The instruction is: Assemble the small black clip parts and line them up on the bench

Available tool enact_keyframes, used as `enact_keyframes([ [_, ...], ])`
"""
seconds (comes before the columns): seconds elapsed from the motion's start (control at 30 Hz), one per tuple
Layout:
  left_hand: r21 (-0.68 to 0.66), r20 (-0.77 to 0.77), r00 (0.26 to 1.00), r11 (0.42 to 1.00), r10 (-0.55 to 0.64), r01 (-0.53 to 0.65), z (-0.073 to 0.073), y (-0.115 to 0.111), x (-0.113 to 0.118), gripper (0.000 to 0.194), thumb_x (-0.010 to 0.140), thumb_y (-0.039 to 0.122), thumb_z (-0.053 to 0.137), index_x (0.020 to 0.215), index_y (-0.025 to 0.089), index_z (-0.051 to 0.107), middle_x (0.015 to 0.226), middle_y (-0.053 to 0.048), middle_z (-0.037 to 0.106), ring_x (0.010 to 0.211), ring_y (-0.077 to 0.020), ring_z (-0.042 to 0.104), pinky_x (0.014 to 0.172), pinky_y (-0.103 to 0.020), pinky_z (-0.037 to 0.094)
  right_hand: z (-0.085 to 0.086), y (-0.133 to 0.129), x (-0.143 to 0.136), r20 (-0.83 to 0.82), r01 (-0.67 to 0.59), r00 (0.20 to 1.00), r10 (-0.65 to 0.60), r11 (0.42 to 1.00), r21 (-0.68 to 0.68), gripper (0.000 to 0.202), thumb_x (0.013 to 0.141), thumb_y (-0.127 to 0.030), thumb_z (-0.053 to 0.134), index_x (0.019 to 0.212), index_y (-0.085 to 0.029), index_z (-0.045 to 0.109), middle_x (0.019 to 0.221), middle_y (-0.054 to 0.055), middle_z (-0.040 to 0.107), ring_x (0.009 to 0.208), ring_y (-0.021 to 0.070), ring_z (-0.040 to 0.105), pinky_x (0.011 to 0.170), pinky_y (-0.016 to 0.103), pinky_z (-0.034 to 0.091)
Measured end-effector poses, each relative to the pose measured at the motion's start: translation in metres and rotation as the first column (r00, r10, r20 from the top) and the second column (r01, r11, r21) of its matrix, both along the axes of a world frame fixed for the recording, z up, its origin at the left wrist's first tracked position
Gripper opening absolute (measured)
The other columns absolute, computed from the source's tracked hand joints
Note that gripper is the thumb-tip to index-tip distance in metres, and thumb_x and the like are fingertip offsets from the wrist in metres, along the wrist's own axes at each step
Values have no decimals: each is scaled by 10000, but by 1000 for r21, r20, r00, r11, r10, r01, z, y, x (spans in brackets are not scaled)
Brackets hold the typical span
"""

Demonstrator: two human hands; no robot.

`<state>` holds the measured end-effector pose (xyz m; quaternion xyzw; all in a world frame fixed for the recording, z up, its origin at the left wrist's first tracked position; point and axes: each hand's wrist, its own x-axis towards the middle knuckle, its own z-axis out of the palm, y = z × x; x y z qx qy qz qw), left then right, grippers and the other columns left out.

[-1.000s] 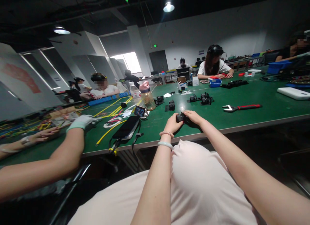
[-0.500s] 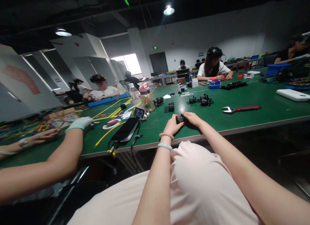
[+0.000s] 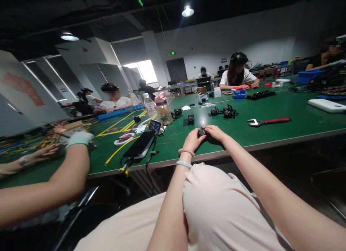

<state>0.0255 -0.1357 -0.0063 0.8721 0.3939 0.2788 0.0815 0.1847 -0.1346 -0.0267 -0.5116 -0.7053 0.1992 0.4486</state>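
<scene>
Green tabletop [image 3: 259, 108] spans mid-frame — your left hand [image 3: 193, 137] and right hand [image 3: 215, 131] grip the black part [image 3: 201, 132] between them, long axis unclear.

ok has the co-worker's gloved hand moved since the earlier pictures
Yes: the co-worker's gloved hand has moved toward the picture's left, farther from the black phone.

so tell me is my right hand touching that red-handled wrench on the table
Apart. The head view shows bare green tabletop between the right hand and the open-ended head of the red-handled wrench.
</scene>
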Motion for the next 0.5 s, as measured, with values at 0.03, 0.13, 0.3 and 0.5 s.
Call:
enact_keyframes([
  [0.03,-7,-1,1000,1000,1,-1,0,0,0,349,710,397,516,980,175,497,947,-68,568,860,-167,530,765,-277,397,1,0,0,0,0,1000,0,1000,-10,293,737,-211,369,880,-191,623,952,17,608,910,158,512,831,262,348],
  [0.13,-24,-6,1000,1000,7,-7,0,1,1,364,717,415,501,990,173,500,954,-70,571,862,-168,531,758,-270,397,2,-1,0,-5,4,1000,-4,1000,-27,314,710,-172,362,879,-197,625,964,12,605,931,161,502,840,260,342],
  [0.3,-49,-17,999,998,29,-30,1,0,1,392,737,457,452,993,165,505,944,-78,581,862,-170,534,747,-265,397,2,-2,0,-35,22,999,-23,999,-29,303,685,-170,366,855,-190,616,924,12,606,890,153,506,807,252,355],
  [0.5,-40,-38,999,999,35,-36,0,2,2,420,756,498,385,965,158,516,923,-87,588,850,-173,540,736,-263,396,0,-3,1,-43,50,998,-51,998,-29,238,675,-205,377,780,-196,590,800,-10,593,779,137,506,710,237,370],
])
